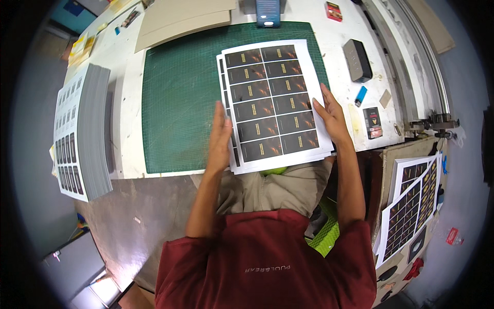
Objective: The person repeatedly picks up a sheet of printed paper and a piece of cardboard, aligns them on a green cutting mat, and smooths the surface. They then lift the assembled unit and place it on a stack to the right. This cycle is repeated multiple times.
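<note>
A stack of printed sheets [272, 116], dark card panels in two columns with white margins, lies on the green cutting mat [177, 113] and reaches over the table's near edge. The sheets underneath are slightly offset, showing a strip along the left. My left hand [220, 138] stands on edge beside the stack's left side, its fingers straight and together. Against the right margin is my right hand [333, 117], its fingers stretched forward and its thumb apart, at the sheet's edge. Neither hand is wrapped around anything.
At left stands a tall pile of printed sheets [98, 134]. Grey-brown boards [185, 20] lie behind the mat. A dark box-shaped device [357, 61], blue lighter [361, 96] and small black pack [372, 122] sit at right. More printed sheets [411, 206] rest lower right.
</note>
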{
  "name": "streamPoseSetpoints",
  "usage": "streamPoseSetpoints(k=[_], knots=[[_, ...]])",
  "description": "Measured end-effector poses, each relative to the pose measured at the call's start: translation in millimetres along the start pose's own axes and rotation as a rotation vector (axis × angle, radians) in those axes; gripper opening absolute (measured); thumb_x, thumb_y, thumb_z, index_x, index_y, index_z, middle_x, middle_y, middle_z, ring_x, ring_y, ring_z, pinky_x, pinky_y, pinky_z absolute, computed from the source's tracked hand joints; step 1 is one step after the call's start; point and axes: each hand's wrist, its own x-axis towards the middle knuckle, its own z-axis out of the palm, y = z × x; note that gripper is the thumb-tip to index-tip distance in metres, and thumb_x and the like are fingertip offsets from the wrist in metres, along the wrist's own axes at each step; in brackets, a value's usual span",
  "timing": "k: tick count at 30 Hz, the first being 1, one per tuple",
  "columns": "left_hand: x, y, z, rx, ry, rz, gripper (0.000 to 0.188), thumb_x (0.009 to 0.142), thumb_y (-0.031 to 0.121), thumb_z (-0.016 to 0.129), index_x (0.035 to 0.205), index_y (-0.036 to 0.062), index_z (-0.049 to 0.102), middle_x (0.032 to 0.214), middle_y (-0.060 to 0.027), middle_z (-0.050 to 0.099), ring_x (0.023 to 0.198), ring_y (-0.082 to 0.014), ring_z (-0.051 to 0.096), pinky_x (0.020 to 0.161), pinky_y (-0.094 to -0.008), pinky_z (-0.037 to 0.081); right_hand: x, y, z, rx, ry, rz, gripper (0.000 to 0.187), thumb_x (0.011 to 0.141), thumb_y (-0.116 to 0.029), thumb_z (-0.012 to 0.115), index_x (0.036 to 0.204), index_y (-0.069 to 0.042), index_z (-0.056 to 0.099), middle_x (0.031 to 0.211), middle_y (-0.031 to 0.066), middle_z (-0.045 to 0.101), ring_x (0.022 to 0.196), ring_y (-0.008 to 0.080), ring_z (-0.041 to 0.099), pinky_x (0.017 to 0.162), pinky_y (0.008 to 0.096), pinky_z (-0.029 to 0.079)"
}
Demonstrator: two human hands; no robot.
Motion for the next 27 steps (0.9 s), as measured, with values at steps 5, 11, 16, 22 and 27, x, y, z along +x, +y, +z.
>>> streamPoseSetpoints(k=[5, 11, 16, 22, 27], knots=[[-4, -10, 1, -0.053, -0.036, -0.004, 0.077, 0.099, 0.031, 0.051, 0.155, -0.0024, 0.010, 0.162, -0.0227, 0.012, 0.150, -0.0305, 0.014, 0.121, -0.0408, 0.013, -16, -9, 20, -0.164, -0.019, 0.012, 0.081, 0.095, -0.027, 0.060, 0.153, 0.006, 0.015, 0.160, 0.0261, 0.018, 0.150, 0.0309, 0.015, 0.120, 0.0375, 0.014], [-4, -10, -4, -0.046, -0.117, -0.019, 0.079, 0.099, 0.038, 0.049, 0.156, -0.0007, 0.009, 0.162, -0.0223, 0.012, 0.151, -0.0302, 0.013, 0.121, -0.0416, 0.011, -19, -14, 17, -0.134, -0.098, -0.011, 0.086, 0.093, -0.030, 0.059, 0.156, 0.001, 0.009, 0.162, 0.0247, 0.009, 0.152, 0.0321, 0.005, 0.121, 0.0402, 0.007], [3, 6, -18, 0.066, -0.267, -0.010, 0.082, 0.099, 0.044, 0.047, 0.156, 0.0008, 0.009, 0.162, -0.0219, 0.012, 0.151, -0.0299, 0.012, 0.121, -0.0422, 0.009, -24, -16, -6, 0.261, 0.012, 0.028, 0.091, 0.089, -0.012, 0.068, 0.157, -0.002, 0.008, 0.161, 0.0249, 0.013, 0.150, 0.0343, 0.014, 0.120, 0.0416, 0.018], [-4, 19, -35, 0.384, -0.130, 0.127, 0.076, 0.097, 0.028, 0.057, 0.155, -0.0001, 0.017, 0.154, -0.0240, 0.034, 0.144, -0.0333, 0.032, 0.119, -0.0455, 0.019, -166, -126, -84, -0.864, 0.628, -0.172, 0.055, 0.085, -0.007, 0.072, 0.136, 0.000, 0.053, 0.109, 0.0147, 0.071, 0.104, 0.0237, 0.067, 0.100, 0.0371, 0.046], [3, 30, -31, 0.550, -0.025, 0.213, 0.057, 0.101, 0.022, 0.049, 0.151, -0.0001, 0.030, 0.151, -0.0214, 0.040, 0.143, -0.0314, 0.035, 0.118, -0.0471, 0.021, -340, -106, -282, -1.487, 1.393, 0.447, 0.058, 0.085, -0.043, 0.073, 0.115, 0.006, 0.066, 0.085, 0.0232, 0.070, 0.077, 0.0341, 0.069, 0.075, 0.0431, 0.053]])
